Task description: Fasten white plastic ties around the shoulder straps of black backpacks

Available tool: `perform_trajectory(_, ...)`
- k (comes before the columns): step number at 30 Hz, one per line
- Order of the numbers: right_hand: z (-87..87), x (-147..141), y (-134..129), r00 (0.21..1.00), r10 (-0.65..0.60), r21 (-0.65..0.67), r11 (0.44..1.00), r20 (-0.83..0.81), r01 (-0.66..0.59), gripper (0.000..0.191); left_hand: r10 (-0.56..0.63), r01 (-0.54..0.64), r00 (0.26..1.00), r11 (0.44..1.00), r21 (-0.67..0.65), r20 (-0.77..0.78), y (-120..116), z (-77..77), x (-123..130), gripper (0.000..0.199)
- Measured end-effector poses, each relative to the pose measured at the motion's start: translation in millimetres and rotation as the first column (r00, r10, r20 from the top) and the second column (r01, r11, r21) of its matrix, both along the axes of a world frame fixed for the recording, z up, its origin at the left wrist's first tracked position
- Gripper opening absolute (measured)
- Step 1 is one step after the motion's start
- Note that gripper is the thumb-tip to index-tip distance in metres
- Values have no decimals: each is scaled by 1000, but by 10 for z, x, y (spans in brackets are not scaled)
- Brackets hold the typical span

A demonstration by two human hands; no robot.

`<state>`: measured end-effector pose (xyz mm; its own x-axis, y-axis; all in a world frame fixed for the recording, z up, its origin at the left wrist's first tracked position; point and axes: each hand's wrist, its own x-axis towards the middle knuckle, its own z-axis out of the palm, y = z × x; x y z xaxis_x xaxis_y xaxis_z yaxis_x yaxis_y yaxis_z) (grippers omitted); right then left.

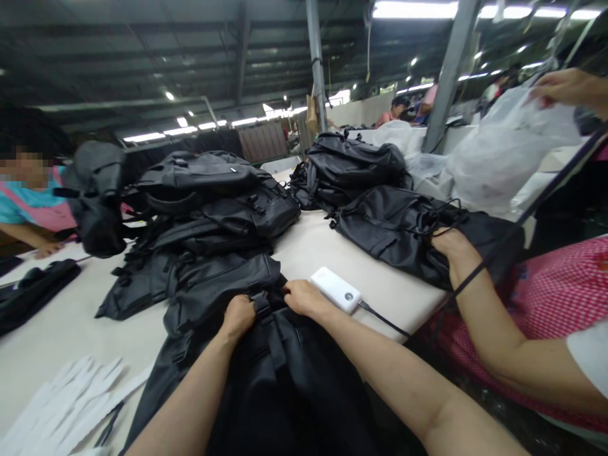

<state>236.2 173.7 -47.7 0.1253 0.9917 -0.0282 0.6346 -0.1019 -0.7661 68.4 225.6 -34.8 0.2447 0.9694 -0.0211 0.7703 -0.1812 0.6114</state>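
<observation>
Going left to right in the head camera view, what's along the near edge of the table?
white strips → left hand → right hand → white power bank → co-worker's hand

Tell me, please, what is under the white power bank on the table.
The white power bank lies on the pale table top, beside the right hand on the black backpack. The surface right under it is covered and cannot be seen.

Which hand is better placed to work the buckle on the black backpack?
Probably the left hand: it lies against the plastic buckle of the black backpack; the right hand rests farther off.
</observation>
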Motion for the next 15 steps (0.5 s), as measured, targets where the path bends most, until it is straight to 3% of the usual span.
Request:
perform_trajectory(3, -11, 38, -12, 998, 45, -37, 998, -43, -47, 27, 52, -22, 963, 993, -114, 264, -93, -14, 1, 34)
perform_trajectory(5, 5, 118, -30, 992, 81, -69, 994, -96, -88, 27, 137, -62, 868, 984, -170, 476, -138, -5, -8, 34)
perform_trajectory(7, 27, 201, -59, 972, 114, -118, 983, -203, -140, 39, 162, -78, 794, 983, -166, 586, -153, 21, -3, 34)
perform_trajectory(11, 125, 233, -19, 865, 177, -232, 920, -470, -314, 52, 99, -42, 788, 993, -106, 607, -91, 78, 86, 37)
perform_trajectory(13, 187, 157, 88, 888, 133, -222, 942, -440, -251, 43, 22, -4, 853, 999, -36, 522, -10, 71, 153, 39)
perform_trajectory(15, 212, 43, 208, 934, 12, -190, 978, -357, -85, 35, -41, 35, 924, 999, 21, 380, 98, 28, 212, 37)
